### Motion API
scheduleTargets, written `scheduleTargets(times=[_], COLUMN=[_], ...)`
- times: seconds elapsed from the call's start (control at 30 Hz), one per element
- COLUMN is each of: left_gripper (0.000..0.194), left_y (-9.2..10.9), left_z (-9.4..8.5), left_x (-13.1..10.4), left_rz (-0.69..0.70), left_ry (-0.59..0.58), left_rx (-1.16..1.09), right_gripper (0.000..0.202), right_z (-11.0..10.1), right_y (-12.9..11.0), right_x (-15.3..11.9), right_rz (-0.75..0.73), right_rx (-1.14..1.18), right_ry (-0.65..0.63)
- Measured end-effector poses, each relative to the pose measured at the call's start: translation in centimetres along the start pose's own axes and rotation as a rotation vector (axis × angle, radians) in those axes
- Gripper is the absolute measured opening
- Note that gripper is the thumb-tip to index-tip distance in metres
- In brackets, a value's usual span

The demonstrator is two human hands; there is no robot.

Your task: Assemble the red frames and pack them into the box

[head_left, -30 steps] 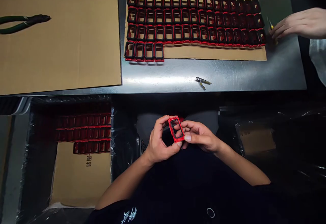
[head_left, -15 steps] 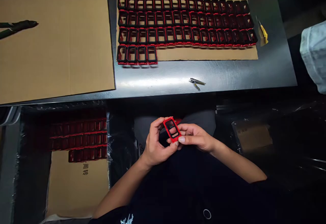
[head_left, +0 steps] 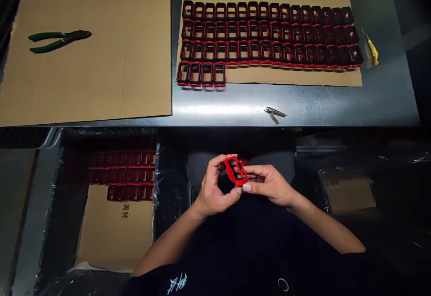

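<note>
Between both hands, in front of my body and below the table edge, I hold a red and black plastic frame [head_left: 239, 180], tilted so that one side wall with openings faces up. My left hand [head_left: 215, 189] grips its left side, with fingers at the top corner and the thumb by the bottom. On the other side, my right hand [head_left: 269, 184] pinches the lower right corner between thumb and fingers. Some right fingertips are hidden behind the frame. Rows of similar black and red frames [head_left: 232, 30] stand on cardboard on the metal table.
Green-handled pliers [head_left: 60, 40] lie on a cardboard sheet [head_left: 101, 80] at the left. Small nippers [head_left: 275, 113] lie near the table's front edge [head_left: 215, 119]. A yellow-handled knife [head_left: 372, 53] lies far right. Below left, a lined box [head_left: 155, 206] holds more frames; another cardboard piece [head_left: 352, 195] shows lower right.
The frame has turned in my hands, from its open face towards me to its side wall showing. My view has shifted left, bringing the whole pliers into sight.
</note>
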State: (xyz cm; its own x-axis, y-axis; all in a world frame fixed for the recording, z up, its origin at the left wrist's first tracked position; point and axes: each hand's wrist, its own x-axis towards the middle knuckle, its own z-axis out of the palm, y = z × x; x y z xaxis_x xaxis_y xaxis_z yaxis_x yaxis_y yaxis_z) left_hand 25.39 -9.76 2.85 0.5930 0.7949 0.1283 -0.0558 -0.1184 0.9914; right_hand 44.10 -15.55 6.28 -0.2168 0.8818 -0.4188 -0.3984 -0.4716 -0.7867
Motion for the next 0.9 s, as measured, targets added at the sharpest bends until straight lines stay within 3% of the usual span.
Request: scheduleTargets(times=[0.17,0.27,0.37,0.47,0.5,0.53,0.57,0.6,0.63,0.7,0.8,0.9], left_gripper=[0.06,0.039,0.023,0.033,0.035,0.035,0.036,0.038,0.04,0.04,0.036,0.037], left_y=[0.1,1.4,3.8,5.2,5.3,5.3,5.1,4.7,4.3,3.1,1.4,0.0], left_z=[-0.8,-1.6,-2.9,-5.7,-7.1,-8.9,-10.9,-13.1,-15.5,-20.3,-25.8,-27.8], left_x=[0.3,1.1,1.7,1.1,0.3,-0.7,-2.0,-3.4,-4.9,-7.5,-10.3,-11.7], left_rz=[-0.009,-0.09,-0.241,-0.299,-0.354,-0.441,-0.569,-0.74,-0.824,-0.925,-1.084,-1.174], left_ry=[-0.006,0.065,-0.003,-0.155,-0.125,-0.037,0.13,0.417,0.603,0.848,1.084,1.151], left_rx=[-0.082,0.009,0.261,0.317,0.317,0.326,0.349,0.394,0.453,0.547,0.65,0.691], right_gripper=[0.05,0.039,0.025,0.029,0.035,0.042,0.048,0.05,0.05,0.044,0.047,0.054], right_z=[-0.4,-1.0,-1.5,-1.0,-0.7,-0.4,-0.2,-0.2,-0.4,-1.4,-3.6,-5.0], right_y=[0.2,-0.3,-1.2,-1.6,-1.6,-1.6,-1.5,-1.3,-1.1,-0.6,0.2,0.8], right_x=[-0.1,-0.2,0.6,2.5,3.1,3.6,3.9,4.1,4.2,4.1,3.6,3.1], right_rz=[0.013,-0.087,-0.26,-0.333,-0.341,-0.345,-0.339,-0.326,-0.305,-0.243,-0.12,-0.036], right_rx=[-0.096,-0.356,-0.686,-0.865,-0.909,-0.948,-0.982,-1.008,-1.022,-1.008,-0.909,-0.81], right_ry=[0.067,0.097,0.015,-0.145,-0.185,-0.21,-0.218,-0.211,-0.193,-0.11,0.068,0.203])
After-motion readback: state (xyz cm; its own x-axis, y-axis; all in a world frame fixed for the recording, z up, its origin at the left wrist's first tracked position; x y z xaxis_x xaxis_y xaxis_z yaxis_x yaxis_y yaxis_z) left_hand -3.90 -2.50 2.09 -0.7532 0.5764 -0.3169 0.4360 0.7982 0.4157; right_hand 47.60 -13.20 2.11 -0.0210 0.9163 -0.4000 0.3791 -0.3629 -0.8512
